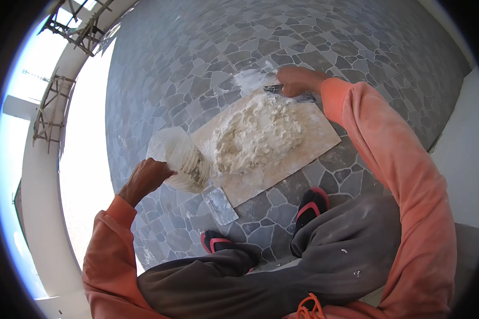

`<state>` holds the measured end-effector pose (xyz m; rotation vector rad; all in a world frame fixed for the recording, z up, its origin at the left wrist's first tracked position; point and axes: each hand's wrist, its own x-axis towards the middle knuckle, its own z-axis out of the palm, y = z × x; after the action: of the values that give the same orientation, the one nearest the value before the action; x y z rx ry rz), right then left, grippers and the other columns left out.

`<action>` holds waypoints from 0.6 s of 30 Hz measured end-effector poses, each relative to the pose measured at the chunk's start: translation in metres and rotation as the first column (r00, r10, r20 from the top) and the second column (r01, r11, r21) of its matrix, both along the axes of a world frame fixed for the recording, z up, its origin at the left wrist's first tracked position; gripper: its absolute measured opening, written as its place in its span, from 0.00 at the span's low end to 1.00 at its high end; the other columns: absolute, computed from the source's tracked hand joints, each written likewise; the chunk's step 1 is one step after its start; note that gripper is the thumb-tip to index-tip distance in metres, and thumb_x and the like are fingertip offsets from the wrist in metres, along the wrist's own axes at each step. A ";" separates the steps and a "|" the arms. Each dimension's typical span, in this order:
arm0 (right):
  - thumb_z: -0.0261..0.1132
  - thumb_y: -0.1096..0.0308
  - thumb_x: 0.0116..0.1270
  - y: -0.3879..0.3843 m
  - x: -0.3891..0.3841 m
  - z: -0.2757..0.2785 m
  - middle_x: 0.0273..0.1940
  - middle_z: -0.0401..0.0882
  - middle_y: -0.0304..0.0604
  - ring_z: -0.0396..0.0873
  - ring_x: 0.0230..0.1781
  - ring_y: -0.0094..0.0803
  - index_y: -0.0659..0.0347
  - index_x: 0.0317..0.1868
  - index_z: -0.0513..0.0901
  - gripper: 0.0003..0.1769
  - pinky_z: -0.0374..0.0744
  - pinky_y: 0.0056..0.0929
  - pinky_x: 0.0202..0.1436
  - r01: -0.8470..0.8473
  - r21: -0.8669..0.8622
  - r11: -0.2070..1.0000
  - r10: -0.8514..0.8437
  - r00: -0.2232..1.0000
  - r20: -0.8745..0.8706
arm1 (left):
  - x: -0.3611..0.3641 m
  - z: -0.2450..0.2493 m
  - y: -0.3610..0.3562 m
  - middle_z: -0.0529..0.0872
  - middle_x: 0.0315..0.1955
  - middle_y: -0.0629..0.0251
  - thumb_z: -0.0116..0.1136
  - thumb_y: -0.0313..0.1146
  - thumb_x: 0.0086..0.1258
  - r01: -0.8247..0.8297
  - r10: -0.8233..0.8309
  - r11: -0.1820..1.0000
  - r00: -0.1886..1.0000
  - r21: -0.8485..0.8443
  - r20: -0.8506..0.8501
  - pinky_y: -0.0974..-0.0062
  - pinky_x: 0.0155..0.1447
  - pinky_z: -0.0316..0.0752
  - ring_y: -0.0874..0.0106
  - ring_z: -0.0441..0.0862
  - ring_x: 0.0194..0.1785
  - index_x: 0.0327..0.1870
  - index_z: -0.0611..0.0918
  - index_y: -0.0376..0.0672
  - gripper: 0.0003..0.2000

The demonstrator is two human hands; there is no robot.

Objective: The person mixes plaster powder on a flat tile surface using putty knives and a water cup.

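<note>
A heap of off-white, lumpy powder or plaster [255, 133] lies on a tan board [319, 139] on the floor. At the far edge of the heap, my right hand [298, 81] is closed round a flat-bladed trowel [273, 89], mostly covered by the fingers. My left hand [153, 176] has its fingers curled at the near side of a translucent whitish bucket [167, 144], which looks tilted and has pale residue inside. Close to the board's left corner lies a flat rectangular metal plate [221, 206] smeared with white.
Grey stone-patterned tiles [207, 69] surround the board, with white powder [247, 80] scattered beyond it. My feet in black and red sandals [313, 207] are at the board's near side. A pale wall [465, 149] stands at right; wooden scaffolding [53, 109] shows outside at left.
</note>
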<state>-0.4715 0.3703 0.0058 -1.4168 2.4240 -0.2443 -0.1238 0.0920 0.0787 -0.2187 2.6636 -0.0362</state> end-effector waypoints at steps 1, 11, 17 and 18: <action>0.59 0.73 0.50 0.001 0.001 0.001 0.39 0.82 0.64 0.81 0.42 0.58 0.73 0.36 0.83 0.14 0.76 0.49 0.44 0.002 0.002 1.000 -0.002 1.000 -0.002 | 0.015 -0.002 -0.005 0.83 0.22 0.49 0.62 0.41 0.68 -0.102 0.105 0.993 0.994 0.061 -0.041 0.58 0.33 0.76 0.50 0.81 0.26 0.29 0.85 0.35 0.15; 0.59 0.73 0.53 -0.002 -0.006 -0.010 0.38 0.81 0.66 0.81 0.42 0.58 0.71 0.40 0.82 0.14 0.76 0.47 0.44 -0.028 0.030 0.999 0.027 0.999 0.043 | 0.196 -0.065 -0.082 0.81 0.23 0.44 0.59 0.38 0.70 -0.382 0.374 0.924 0.911 -0.017 -0.176 0.53 0.33 0.73 0.45 0.80 0.30 0.28 0.83 0.34 0.15; 0.61 0.69 0.59 -0.006 -0.008 -0.008 0.39 0.83 0.62 0.82 0.41 0.51 0.72 0.47 0.81 0.18 0.75 0.41 0.45 0.001 0.023 1.000 -0.006 0.975 0.224 | 0.299 -0.082 -0.087 0.82 0.23 0.45 0.58 0.39 0.70 -0.553 0.531 0.830 0.822 -0.068 -0.204 0.51 0.34 0.72 0.45 0.80 0.31 0.27 0.83 0.36 0.15; 0.61 0.68 0.58 -0.008 -0.007 -0.003 0.38 0.83 0.63 0.82 0.40 0.51 0.73 0.46 0.81 0.19 0.76 0.42 0.44 0.028 -0.002 1.000 -0.027 0.967 0.253 | 0.317 -0.087 -0.087 0.82 0.24 0.46 0.58 0.39 0.70 -0.567 0.543 0.819 0.815 -0.084 -0.204 0.51 0.34 0.72 0.45 0.80 0.31 0.27 0.83 0.36 0.15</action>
<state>-0.4790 0.3627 0.0023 -1.2694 2.2366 -0.4127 0.1931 0.0050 -0.0085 -1.0898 2.6545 -0.0186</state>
